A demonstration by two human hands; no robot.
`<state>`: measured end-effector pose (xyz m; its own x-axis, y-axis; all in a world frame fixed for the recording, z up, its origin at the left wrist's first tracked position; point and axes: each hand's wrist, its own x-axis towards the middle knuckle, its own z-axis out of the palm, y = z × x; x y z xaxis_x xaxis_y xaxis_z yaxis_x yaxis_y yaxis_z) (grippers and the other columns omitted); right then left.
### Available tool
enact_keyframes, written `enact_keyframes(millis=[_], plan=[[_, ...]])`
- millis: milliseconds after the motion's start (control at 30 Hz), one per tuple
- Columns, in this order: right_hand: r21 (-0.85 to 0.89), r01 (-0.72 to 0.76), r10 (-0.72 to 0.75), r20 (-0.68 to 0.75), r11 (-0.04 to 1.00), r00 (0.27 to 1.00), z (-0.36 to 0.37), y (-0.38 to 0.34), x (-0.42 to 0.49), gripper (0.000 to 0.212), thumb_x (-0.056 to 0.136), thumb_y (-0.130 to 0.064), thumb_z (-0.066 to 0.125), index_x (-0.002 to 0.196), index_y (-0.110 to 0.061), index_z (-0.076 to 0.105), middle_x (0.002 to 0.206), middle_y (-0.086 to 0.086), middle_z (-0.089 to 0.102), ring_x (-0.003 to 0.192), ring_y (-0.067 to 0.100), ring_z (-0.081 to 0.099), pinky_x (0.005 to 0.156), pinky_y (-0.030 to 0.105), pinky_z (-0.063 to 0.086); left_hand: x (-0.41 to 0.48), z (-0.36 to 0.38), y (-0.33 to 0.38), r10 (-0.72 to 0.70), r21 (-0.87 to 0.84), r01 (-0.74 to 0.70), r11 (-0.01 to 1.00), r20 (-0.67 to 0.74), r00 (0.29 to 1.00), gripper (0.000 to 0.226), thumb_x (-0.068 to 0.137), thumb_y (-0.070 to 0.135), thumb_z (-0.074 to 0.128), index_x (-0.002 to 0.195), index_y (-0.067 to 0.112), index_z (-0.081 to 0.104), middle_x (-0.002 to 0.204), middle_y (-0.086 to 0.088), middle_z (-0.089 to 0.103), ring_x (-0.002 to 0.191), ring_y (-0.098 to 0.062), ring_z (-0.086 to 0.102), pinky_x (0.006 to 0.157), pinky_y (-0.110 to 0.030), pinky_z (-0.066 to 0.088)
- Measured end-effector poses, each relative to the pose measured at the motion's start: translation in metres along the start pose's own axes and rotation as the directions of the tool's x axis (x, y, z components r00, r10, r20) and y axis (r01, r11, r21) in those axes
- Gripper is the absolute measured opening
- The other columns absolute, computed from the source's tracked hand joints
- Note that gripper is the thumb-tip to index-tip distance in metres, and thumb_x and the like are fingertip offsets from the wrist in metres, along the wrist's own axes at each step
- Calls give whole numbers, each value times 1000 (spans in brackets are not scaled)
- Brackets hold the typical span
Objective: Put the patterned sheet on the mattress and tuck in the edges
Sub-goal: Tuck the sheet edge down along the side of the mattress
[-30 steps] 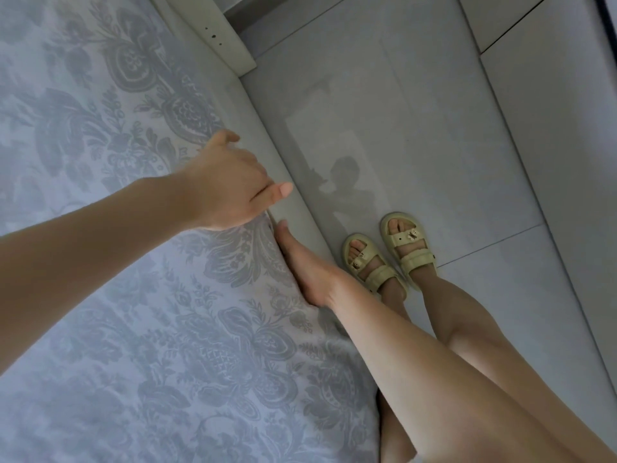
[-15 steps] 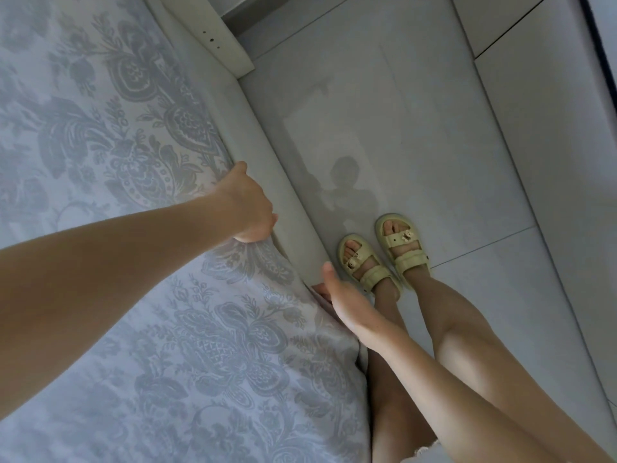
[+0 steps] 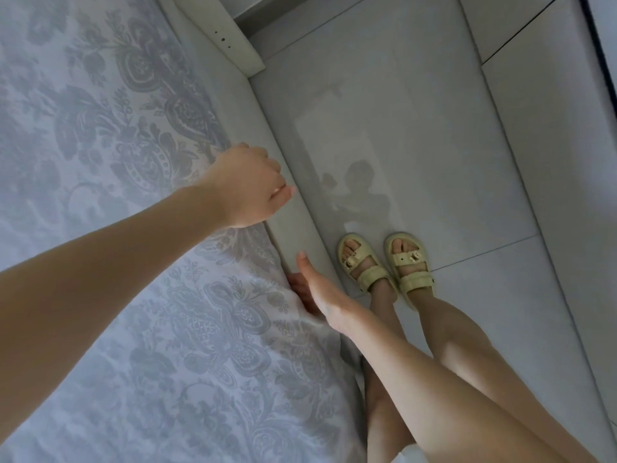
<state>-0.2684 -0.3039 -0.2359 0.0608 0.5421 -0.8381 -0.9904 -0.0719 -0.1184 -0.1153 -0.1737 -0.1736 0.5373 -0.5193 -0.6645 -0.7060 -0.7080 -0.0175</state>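
The patterned sheet point(image 3: 140, 248), white with grey-blue flowers, covers the mattress on the left. Its right edge runs along the pale bed rail point(image 3: 290, 208). My left hand point(image 3: 247, 185) hovers over that edge with fingers curled and thumb against the forefinger; no cloth shows in it. My right hand point(image 3: 320, 295) is flat and on edge lower down. Its fingers are pushed into the gap between the mattress and the rail, partly hidden by the sheet, and its thumb points up.
A white board point(image 3: 227, 38) stands at the top end of the bed. Glossy grey floor tiles point(image 3: 417, 128) fill the right. My feet in pale yellow sandals point(image 3: 384, 265) stand close beside the rail.
My left hand slid farther up along the sheet's edge and stays curled. My right hand moved down the edge, then pushed its fingers into the gap beside the mattress.
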Motion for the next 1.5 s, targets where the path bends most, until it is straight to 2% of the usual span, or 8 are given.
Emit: enact_keyframes(millis=[267,533,800,900,1033,1167,1333,1500], plan=[[-202,151,-230,-463,968,856,-12,43,-2,49,94,-51,32,87,-19,68,94,4,71,94,24,65,92,46,48,-29,51,57,92,2,-93,996,163,982,56,100,41,14,102,22,67,99,5,62,97,-18,55,95,-31,36],[-275,128,-216,-317,953,923,-40,92,-3,23,89,-31,62,103,-14,68,97,2,70,95,21,65,87,37,51,-17,71,91,66,24,-74,997,262,963,71,98,45,6,86,14,69,89,-2,66,91,-22,55,90,-37,45],[-363,447,-576,-515,818,635,-9,99,-25,11,86,-11,64,79,-17,70,79,0,70,77,15,65,75,31,51,-23,64,88,-12,57,-5,998,292,956,77,95,49,-2,77,12,63,84,-6,66,89,-25,60,85,-35,47],[-287,486,-564,-403,826,721,9,99,-33,19,93,-10,55,94,-11,73,92,-5,71,87,7,65,83,22,50,-33,60,84,17,71,-36,997,244,970,79,93,50,-4,71,13,63,74,-5,66,78,-22,61,81,-34,48],[305,290,-282,-74,907,957,7,94,-40,40,101,-39,33,112,-17,65,106,-4,69,97,5,65,81,17,51,-43,52,84,34,54,-46,997,219,975,74,96,48,-1,56,13,52,61,-3,56,69,-20,57,71,-28,37],[205,99,-147,236,974,961,1,83,-11,83,83,-78,20,126,-17,57,124,2,62,120,19,54,105,34,40,-45,49,83,45,19,-50,999,206,978,74,93,49,-3,54,13,49,61,-4,57,70,-21,57,77,-32,45],[121,44,-63,160,992,985,-5,83,29,77,78,-83,23,138,-39,43,136,-2,54,123,16,51,107,37,38,-25,60,81,64,-7,-64,998,143,988,92,83,57,-16,70,13,64,71,-4,65,75,-21,61,80,-35,48],[211,-99,105,-14,972,994,-38,125,9,97,79,-82,10,116,-14,67,113,10,69,107,25,64,99,39,46,-28,63,93,270,-39,-273,961,-60,961,82,90,51,-8,90,20,67,87,5,65,88,-18,57,90,-36,44]])
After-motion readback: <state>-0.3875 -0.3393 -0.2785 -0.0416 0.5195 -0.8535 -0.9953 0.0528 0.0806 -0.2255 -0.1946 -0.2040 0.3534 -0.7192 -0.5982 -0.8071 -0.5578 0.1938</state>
